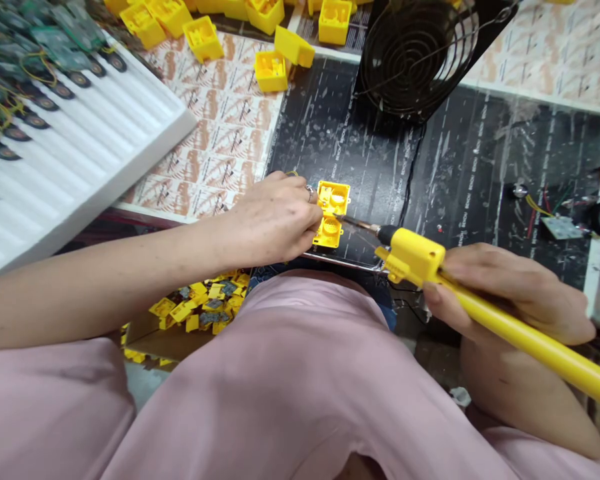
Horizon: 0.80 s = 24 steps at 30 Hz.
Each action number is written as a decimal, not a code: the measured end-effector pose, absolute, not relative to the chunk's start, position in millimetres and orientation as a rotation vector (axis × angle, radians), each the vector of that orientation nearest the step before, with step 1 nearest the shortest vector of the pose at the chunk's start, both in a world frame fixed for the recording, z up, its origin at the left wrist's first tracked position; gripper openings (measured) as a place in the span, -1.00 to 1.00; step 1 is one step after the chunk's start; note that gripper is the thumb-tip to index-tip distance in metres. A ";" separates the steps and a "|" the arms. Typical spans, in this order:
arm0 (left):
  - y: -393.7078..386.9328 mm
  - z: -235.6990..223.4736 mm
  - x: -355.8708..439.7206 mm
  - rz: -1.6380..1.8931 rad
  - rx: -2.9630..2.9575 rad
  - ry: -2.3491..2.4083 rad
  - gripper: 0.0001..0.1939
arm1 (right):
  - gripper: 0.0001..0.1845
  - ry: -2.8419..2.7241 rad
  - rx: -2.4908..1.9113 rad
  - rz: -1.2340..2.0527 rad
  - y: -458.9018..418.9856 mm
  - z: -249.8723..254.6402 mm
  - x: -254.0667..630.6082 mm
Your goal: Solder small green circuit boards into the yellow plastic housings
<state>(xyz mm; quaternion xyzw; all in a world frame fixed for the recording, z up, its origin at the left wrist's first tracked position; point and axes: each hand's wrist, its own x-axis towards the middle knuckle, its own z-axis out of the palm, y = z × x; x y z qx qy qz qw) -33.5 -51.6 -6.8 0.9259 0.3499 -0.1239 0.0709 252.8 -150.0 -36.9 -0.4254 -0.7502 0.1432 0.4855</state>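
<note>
The upper yellow plastic housing (333,198) and the lower yellow plastic housing (327,233) lie open side up, just beyond the fingertips of the left hand (275,219), on a black bench mat (340,113). Both look like thin-walled, moulded shells: probably light and stiff, but small and slick enough to skid on the mat. The safest grip would seem to be on their outer walls, leaving the hollows inside free. The left hand is curled and half closed, with its ringed fingers (300,200) bearing down on the near edges of both pieces, pinning them rather than lifting them. The right hand (510,293) is closed around the yellow handle of a soldering iron (535,333), fingers wrapped under and over it, with the thin metal shaft (360,225) pointing left toward the lower housing. From this angle, I cannot tell whether the tip touches it. Beyond the left hand lies a white foam tray (100,157) holding small circuit boards, with a scatter of yellow housings (265,70) farther out. A wire fan guard (415,57) stands beyond the right hand, and a heap of yellow parts (195,303) sits below the left forearm.
</note>
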 end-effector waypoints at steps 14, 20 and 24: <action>-36.8 8.7 -53.4 -0.179 2.637 1.081 -0.68 | -0.65 -1.378 -1.173 -0.025 -139.8 -67.8 248.9; -22.6 -15.4 -35.0 -0.115 2.694 0.720 -0.32 | -0.69 -1.296 -1.111 -0.136 -139.7 -68.6 248.0; -43.4 -6.4 -69.7 -0.267 2.762 0.707 -0.53 | -0.62 -1.322 -1.217 -0.096 -144.2 -71.5 246.5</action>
